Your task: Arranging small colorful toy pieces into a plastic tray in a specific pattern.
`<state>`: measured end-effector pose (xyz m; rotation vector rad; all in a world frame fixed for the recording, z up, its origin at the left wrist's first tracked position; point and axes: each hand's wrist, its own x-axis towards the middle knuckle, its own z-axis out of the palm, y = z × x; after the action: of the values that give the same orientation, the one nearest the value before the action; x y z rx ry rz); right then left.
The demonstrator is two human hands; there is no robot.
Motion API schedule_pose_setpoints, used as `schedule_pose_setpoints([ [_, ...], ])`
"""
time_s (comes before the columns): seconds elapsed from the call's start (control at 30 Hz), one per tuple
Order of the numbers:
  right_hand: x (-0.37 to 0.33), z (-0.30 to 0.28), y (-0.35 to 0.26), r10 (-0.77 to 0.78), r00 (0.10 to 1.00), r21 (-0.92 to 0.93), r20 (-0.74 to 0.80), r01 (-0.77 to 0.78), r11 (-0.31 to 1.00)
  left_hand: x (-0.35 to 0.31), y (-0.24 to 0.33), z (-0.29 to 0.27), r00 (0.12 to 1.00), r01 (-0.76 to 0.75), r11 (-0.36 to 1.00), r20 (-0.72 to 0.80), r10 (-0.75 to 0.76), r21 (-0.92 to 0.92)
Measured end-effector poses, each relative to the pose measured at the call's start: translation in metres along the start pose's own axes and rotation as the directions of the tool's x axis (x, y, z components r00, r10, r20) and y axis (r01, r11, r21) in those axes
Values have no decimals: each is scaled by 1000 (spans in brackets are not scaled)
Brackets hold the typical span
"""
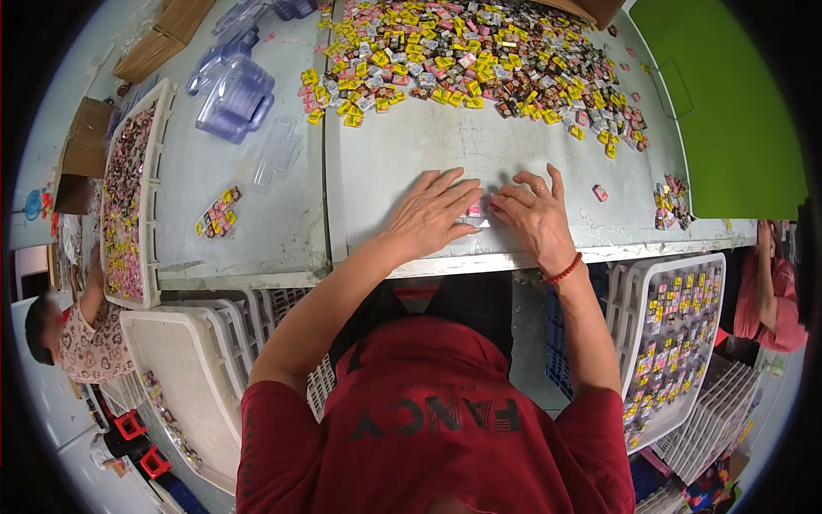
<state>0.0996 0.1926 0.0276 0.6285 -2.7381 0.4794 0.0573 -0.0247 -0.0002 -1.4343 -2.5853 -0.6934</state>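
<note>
At the near edge of the table, a small clear plastic piece (485, 222) lies between my hands with a pink packet (473, 208) in or on it. My left hand (428, 212) rests nearly flat over its left side, fingers stretched out and covering part of it. At the right end, my right hand (538, 212) has its thumb and forefinger pinched together, while other fingers point up. What sits in that pinch is hidden. Beyond both hands spreads a big heap of small yellow, pink, black and white packets (462, 60).
Clear plastic trays (235, 103) are stacked at the left, near a filled tray (219, 212). A white crate (154, 197) of packets stands farther left. A green board (728, 103) borders the right. More crates (672, 334) flank me; co-workers (86, 334) sit at both sides.
</note>
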Motion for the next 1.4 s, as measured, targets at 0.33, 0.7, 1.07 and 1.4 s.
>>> schedule_pose_setpoints([
  [0.33,-18,23,-12,-70,992,35,-105,74,997,-2,2,-1,999,-8,998,44,6,56],
  [0.7,-24,16,-22,249,959,396,-134,-179,901,3,8,-15,990,112,988,94,-103,-107],
  [1.07,70,29,127,440,812,-137,-383,-521,842,150,-43,20,991,61,998,-117,-59,10],
  [1.4,18,30,57,299,953,13,-57,-299,954,114,-53,17,986,-38,989,168,14,142],
])
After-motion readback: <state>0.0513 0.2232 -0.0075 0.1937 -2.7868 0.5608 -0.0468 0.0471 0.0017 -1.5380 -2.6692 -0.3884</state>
